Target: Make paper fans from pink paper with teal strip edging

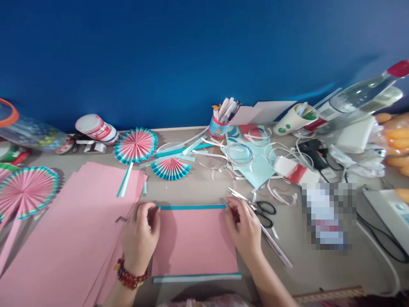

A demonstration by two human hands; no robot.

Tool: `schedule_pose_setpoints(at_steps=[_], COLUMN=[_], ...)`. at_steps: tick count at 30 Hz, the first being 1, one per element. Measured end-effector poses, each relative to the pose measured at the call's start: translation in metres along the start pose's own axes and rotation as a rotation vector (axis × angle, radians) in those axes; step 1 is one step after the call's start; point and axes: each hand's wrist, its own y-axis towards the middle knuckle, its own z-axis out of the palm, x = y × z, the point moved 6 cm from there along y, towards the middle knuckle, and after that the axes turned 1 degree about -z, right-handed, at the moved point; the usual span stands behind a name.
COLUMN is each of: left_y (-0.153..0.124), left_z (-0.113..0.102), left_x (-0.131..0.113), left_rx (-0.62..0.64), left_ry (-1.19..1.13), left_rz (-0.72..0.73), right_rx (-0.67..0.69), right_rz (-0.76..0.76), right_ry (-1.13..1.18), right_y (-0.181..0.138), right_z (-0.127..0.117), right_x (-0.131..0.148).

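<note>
A pink paper sheet (194,243) with a teal strip along its far edge and another along its near edge lies flat on the table in front of me. My left hand (139,236), with a red bead bracelet on the wrist, pinches the sheet's far left corner. My right hand (244,228) pinches the far right corner at the end of the teal strip (191,207). Both hands have their fingers curled down onto the paper.
A stack of pink sheets (70,238) lies at left. Scissors (255,207) rest just right of my right hand. Finished paper fans (136,147), a half fan (171,168), a pen cup (219,125), paper scraps, a glue gun (311,153) and bottles crowd the back and right.
</note>
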Motion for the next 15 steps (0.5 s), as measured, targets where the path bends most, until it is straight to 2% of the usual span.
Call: schedule_pose_setpoints(at_steps=[15], left_y=[0.0005], left_z=[-0.0001], left_x=[-0.0010], left_rx=[-0.014], left_ry=[0.000], left_rz=[0.019], right_rx=[-0.006], right_rz=[-0.017], right_ry=[-0.044], right_y=[0.0040], right_z=[0.0000], right_x=[0.0052])
